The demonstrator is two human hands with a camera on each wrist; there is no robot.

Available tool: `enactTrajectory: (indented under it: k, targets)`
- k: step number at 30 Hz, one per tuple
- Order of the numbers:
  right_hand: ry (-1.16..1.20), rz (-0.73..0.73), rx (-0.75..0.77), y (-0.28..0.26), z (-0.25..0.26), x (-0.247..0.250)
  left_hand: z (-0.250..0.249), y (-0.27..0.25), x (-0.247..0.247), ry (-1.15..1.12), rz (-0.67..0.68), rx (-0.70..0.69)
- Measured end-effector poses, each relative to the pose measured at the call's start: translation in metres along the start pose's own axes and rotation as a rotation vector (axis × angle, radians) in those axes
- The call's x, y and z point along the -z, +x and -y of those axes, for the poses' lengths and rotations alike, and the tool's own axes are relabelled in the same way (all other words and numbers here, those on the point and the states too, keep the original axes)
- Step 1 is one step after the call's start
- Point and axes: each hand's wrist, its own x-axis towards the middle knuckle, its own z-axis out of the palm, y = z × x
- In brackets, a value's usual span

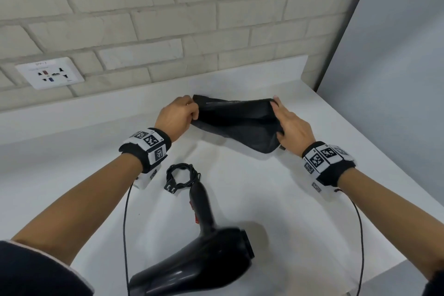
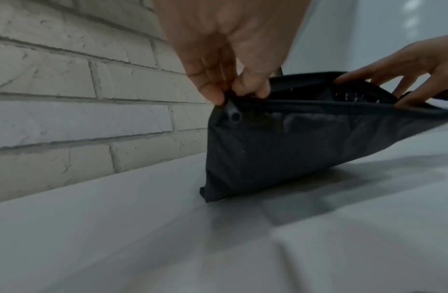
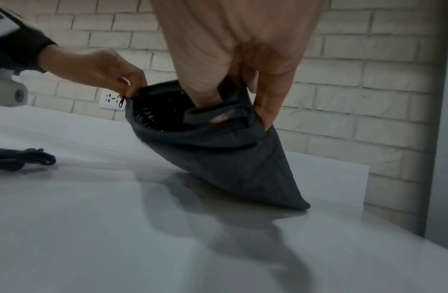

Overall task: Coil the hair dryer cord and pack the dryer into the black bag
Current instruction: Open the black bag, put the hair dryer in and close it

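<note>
The black bag stands on the white counter near the back wall, its zipped mouth pulled open. My left hand pinches the left end of the mouth by the zipper pull. My right hand grips the right end, with fingers inside the opening and the thumb outside. The bag rests on its lower corner, and the bag leans. The black hair dryer lies near me, its cord coiled beside the handle.
A wall socket sits in the brick wall at the back left. The white counter ends at a grey wall on the right. Thin black wristband cables hang from my wrists.
</note>
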Motion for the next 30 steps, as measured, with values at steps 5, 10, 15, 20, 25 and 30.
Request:
enactTrajectory:
  k: [5,10,15,20,25,30]
  targets:
    - [-0.038,-0.103,0.060,0.002,0.008,0.006,-0.008,0.012,0.004,0.059,-0.120,0.050]
    - [-0.053,-0.167,0.078,-0.008,0.009,-0.001,-0.015,0.005,-0.002,0.074,-0.060,0.066]
    - [-0.087,0.008,0.096,-0.023,0.008,-0.023,-0.010,-0.017,-0.016,0.148,0.202,0.132]
    - [-0.121,0.234,0.129,-0.025,0.023,-0.037,-0.004,-0.029,-0.026,-0.034,0.468,0.308]
    - [-0.180,0.387,0.147,-0.016,0.035,-0.037,-0.001,-0.036,-0.007,-0.184,0.513,0.377]
    - [-0.121,0.369,0.097,-0.009,0.037,-0.032,-0.005,-0.062,0.027,-0.302,0.443,0.491]
